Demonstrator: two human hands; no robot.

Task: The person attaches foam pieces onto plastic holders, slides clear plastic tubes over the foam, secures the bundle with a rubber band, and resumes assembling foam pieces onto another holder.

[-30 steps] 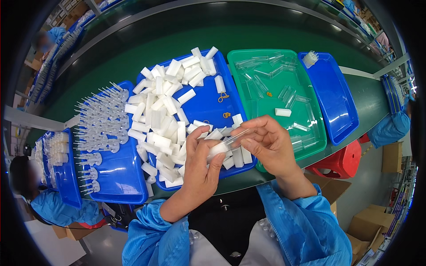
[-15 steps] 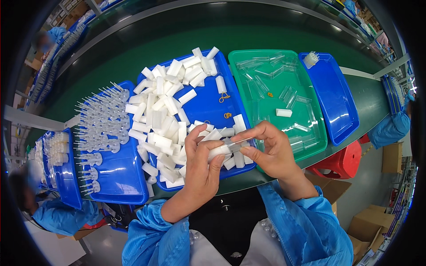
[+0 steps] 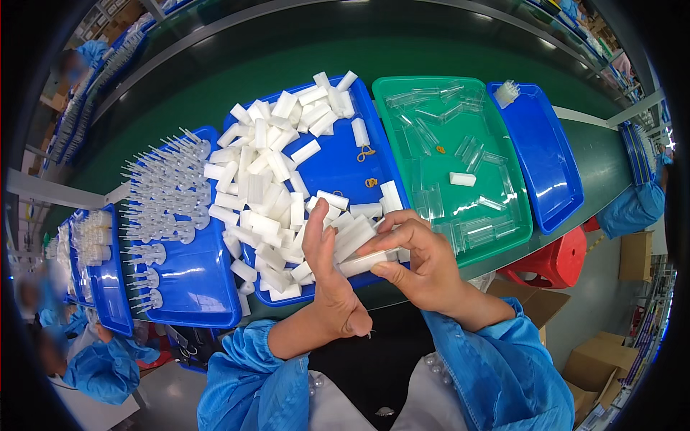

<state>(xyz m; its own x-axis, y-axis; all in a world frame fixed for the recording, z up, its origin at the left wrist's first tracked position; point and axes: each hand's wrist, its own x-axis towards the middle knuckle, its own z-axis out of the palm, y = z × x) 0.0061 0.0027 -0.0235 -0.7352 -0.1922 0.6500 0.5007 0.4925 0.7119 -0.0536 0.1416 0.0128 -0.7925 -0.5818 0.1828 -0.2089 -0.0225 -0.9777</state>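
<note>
The right hand (image 3: 428, 269) has its fingers and thumb gripping a white block (image 3: 359, 263), while the left hand (image 3: 332, 286), at eight o'clock from that block, stands open with its thumb spread away; whether its palm touches the block's end I cannot tell. From the held block, a blue tray (image 3: 338, 169) heaped with white blocks (image 3: 259, 172) lies on the desk (image 3: 604, 161) toward eleven o'clock, and a green tray (image 3: 445, 167) of clear tubes (image 3: 471, 154) between one and two.

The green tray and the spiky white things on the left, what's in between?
In the head view, a blue tray heaped with white blocks lies between them.
</note>
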